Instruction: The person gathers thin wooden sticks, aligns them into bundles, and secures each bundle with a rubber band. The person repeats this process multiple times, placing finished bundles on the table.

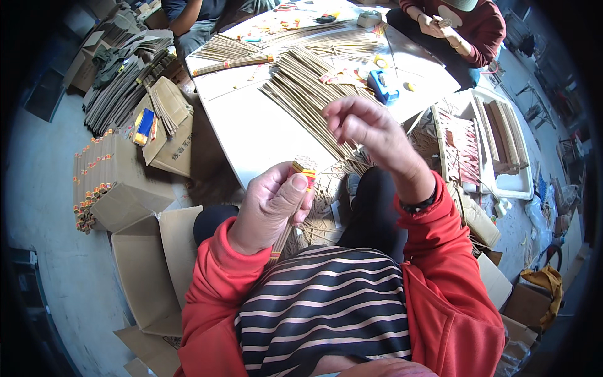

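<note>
My left hand point(270, 204) is closed round a bundle of brown incense sticks point(306, 164). A red and yellow paper band wraps the bundle near its upper end, and its lower part runs down toward my lap. Raised over the near right part of the white table point(235, 135), my right hand point(364, 129) has bent fingers, apart from one another, with nothing visible in them. Beyond it many loose incense sticks point(308, 94) lie in a slanting pile. A blue tape dispenser point(382, 87) stands to the right of that pile.
Cardboard boxes point(141, 270) stand open at my left, beside stacked banded bundles point(94, 176). A white tub point(524, 188) with brown bundles is at the right. Two other people sit across the table; one person's hands point(436, 26) hold something small. Scattered sticks litter the floor.
</note>
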The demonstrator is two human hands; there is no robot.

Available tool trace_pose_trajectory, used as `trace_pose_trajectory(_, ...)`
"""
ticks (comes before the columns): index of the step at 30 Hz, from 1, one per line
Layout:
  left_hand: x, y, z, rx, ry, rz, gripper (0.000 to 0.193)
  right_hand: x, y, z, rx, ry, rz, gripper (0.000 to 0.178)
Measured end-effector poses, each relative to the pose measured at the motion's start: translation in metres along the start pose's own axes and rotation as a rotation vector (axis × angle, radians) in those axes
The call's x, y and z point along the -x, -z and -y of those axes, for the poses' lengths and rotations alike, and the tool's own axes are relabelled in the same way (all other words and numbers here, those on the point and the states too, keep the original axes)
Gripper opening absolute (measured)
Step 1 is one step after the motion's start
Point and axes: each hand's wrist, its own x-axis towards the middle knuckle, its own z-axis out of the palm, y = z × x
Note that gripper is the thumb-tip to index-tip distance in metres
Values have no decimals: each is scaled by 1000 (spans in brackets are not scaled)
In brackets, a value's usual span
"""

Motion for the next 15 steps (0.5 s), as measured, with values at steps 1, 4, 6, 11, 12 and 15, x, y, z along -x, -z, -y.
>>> trace_pose_trajectory(1,-1,1,0,-26,-41,-40,38,-11,23,-6,92,30,-185,33)
trace_pose_trajectory(4,-8,1,-3,-27,-106,-75,29,-24,138,-40,679,-157,-703,23)
trace_pose_trajectory(6,-12,2,-1,-37,-93,-77,29,-24,210,-72,943,-327,-776,19)
trace_pose_trajectory(11,-16,8,6,-10,-48,-73,31,-45,235,-80,884,-861,-664,22)
trace_pose_trajectory(12,-16,9,7,-13,-46,-77,31,-50,237,-81,886,-910,-668,21)
trace_pose_trajectory(15,-18,10,8,-3,-37,-71,32,-49,239,-83,779,-912,-696,22)
